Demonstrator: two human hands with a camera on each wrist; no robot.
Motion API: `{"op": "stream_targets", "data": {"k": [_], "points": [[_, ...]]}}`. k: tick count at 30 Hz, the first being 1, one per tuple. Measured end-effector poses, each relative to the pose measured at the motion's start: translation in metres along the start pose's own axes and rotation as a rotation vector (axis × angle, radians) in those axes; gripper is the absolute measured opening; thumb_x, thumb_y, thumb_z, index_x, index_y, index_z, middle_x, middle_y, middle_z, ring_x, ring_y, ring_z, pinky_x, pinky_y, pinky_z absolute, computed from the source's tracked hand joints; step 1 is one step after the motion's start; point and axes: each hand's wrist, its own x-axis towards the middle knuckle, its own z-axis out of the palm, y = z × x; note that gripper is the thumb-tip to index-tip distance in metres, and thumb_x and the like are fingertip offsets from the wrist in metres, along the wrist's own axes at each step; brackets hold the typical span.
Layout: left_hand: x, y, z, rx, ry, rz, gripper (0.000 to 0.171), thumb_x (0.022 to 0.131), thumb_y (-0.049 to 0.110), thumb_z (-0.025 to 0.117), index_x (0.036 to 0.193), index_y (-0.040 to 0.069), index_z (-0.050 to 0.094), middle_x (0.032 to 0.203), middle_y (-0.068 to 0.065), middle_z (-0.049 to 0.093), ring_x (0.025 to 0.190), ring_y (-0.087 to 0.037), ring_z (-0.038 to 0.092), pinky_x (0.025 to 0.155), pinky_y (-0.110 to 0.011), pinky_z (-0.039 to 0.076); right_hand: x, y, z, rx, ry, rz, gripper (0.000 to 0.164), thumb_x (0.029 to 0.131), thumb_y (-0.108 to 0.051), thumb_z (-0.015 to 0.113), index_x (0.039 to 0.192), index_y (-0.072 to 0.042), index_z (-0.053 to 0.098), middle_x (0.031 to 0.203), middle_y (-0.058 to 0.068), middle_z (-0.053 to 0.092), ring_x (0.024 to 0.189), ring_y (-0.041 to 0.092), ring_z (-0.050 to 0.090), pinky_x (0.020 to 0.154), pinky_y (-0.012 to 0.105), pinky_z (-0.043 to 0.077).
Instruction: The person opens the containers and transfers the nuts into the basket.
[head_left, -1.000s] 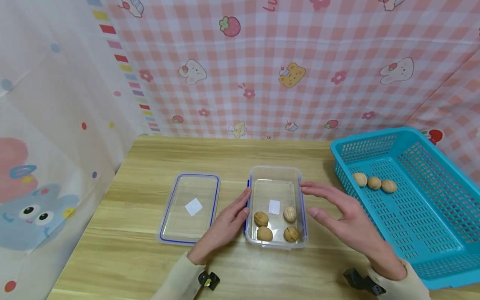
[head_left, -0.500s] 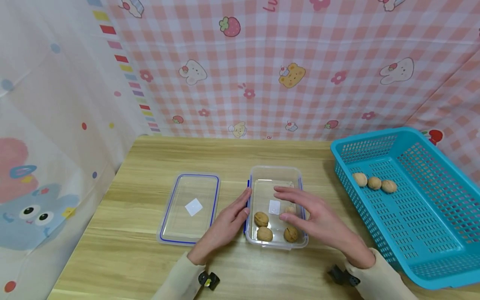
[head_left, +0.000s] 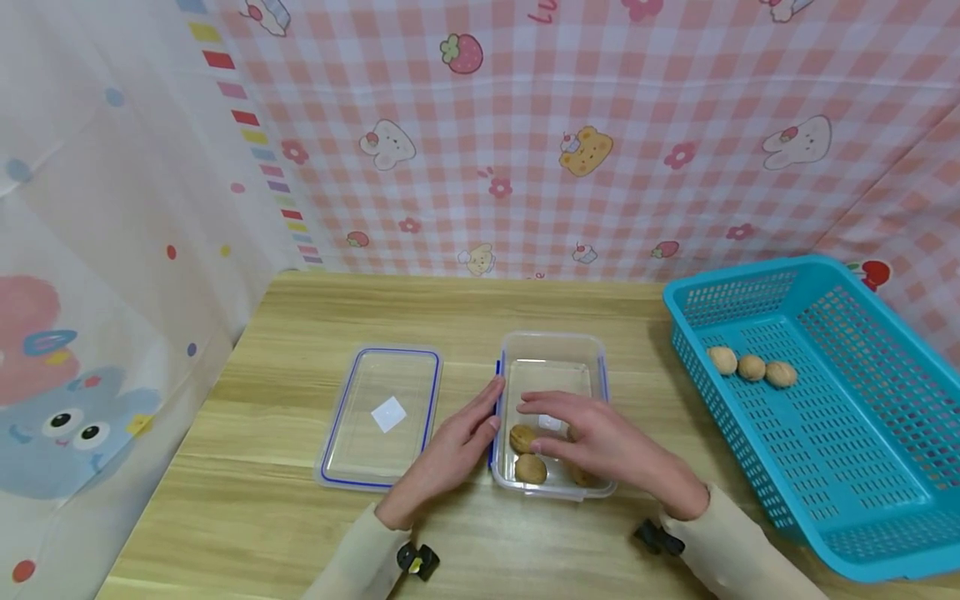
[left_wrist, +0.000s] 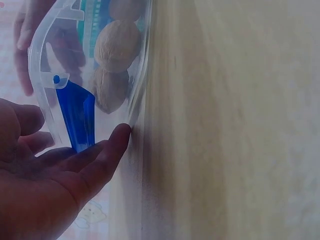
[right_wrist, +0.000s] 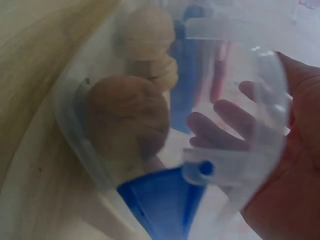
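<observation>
A clear plastic food container [head_left: 555, 340] stands uncovered on the wooden table, with blue clips at its sides. Walnuts lie near its front: one walnut [head_left: 531, 468] and another just behind it show plainly, while those at the right are mostly covered by my right hand [head_left: 611, 442]. That hand reaches in over the right wall, fingers spread and holding nothing, its thumb close to the left-hand walnuts; whether it touches one I cannot tell. Along the outer left wall rests my left hand [head_left: 453, 450], fingertips against the side by the blue clip [left_wrist: 77, 117].
The container's lid [head_left: 360, 450], edged with a blue seal, lies flat to the left. At the right stands a turquoise plastic basket [head_left: 885, 492] holding a row of three walnuts [head_left: 752, 367]. A pink checked cloth [head_left: 525, 108] hangs behind the table.
My right hand has moved left, from beside the container's right wall to inside over the walnuts. The left hand, lid and basket have stayed put.
</observation>
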Motion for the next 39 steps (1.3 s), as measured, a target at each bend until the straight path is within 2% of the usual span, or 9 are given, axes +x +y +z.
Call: {"op": "stream_targets", "data": {"k": [8, 21, 39], "points": [[0.000, 0.002, 0.000, -0.006, -0.002, -0.009, 0.051, 0.112, 0.015, 0.044, 0.162, 0.009, 0.032, 0.168, -0.009, 0.027, 0.154, -0.023, 0.026, 0.126, -0.043, 0.023, 0.010, 0.001, 0.008, -0.049, -0.072, 0.048, 0.040, 0.097, -0.025, 0.075, 0.134, -0.010, 0.069, 0.140, 0.010, 0.065, 0.130, 0.027, 0.060, 0.109, 0.050, 0.050], [0.000, 0.001, -0.001, -0.015, -0.008, -0.002, 0.051, 0.113, 0.017, 0.044, 0.162, 0.008, 0.031, 0.168, -0.008, 0.027, 0.154, -0.021, 0.026, 0.126, -0.041, 0.022, 0.021, 0.003, 0.017, -0.150, -0.122, 0.088, 0.034, 0.095, -0.026, 0.078, 0.125, -0.012, 0.074, 0.120, -0.002, 0.075, 0.108, 0.014, 0.069, 0.094, 0.042, 0.058], [-0.001, 0.003, -0.001, -0.012, -0.001, -0.012, 0.051, 0.112, 0.017, 0.045, 0.161, 0.009, 0.032, 0.168, -0.008, 0.028, 0.154, -0.021, 0.026, 0.126, -0.041, 0.023, 0.023, 0.006, 0.023, -0.205, -0.153, 0.066, 0.026, 0.095, -0.018, 0.077, 0.119, -0.011, 0.076, 0.115, -0.001, 0.076, 0.107, 0.018, 0.070, 0.092, 0.042, 0.058]]}}
